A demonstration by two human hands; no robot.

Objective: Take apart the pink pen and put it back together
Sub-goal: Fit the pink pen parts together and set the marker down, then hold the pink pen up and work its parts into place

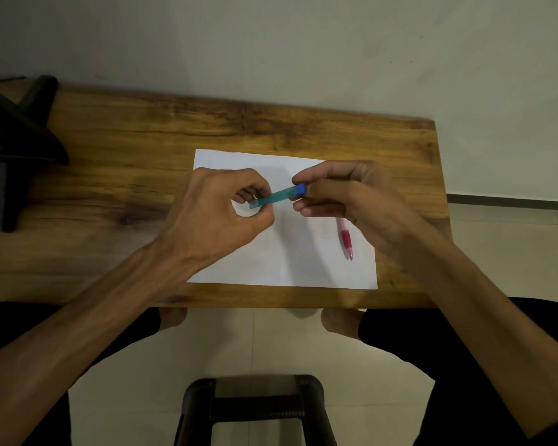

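Note:
The pink pen point(345, 239) lies on the white sheet of paper point(290, 259), tip toward me, its upper end hidden under my right hand point(351, 197). Neither hand touches it. Between my hands, above the paper, I hold a teal-blue pen barrel point(276, 197) with a blue end cap point(300, 189). My left hand point(219, 214) pinches the barrel's left end. My right hand's fingertips are closed on the blue cap end.
The paper rests on a wooden table point(142, 149) whose front edge is close to me. A dark angular stand point(10, 140) sits at the table's left end. A dark stool point(255, 403) stands on the tiled floor below, between my knees.

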